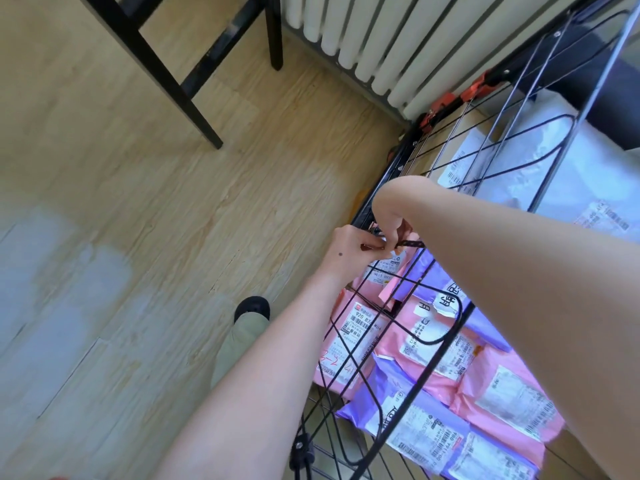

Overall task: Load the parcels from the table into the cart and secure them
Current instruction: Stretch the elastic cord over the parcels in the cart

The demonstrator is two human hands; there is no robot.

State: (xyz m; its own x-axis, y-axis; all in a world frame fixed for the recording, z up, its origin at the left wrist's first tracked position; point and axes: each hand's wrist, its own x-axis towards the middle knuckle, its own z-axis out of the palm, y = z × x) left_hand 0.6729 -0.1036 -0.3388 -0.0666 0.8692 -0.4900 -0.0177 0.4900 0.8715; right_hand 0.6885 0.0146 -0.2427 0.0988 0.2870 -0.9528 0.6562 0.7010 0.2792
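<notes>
A black wire cart [391,188] stands at the right, filled with pink parcels [353,337], purple parcels [412,417] and a cardboard box [460,140] further back. A black wire lid panel [433,327] lies over the parcels. My left hand [349,252] and my right hand [391,211] meet at the cart's left rim, both pinching a thin dark strap [410,243] that runs from the rim over the parcels. What fastens the strap's end is hidden under my fingers.
A white radiator [381,39] lines the wall behind the cart. Black table legs [156,67] stand on the wood floor at the upper left. My shoe and trouser leg [246,327] are beside the cart. Orange clips [450,102] sit on the cart's far corner.
</notes>
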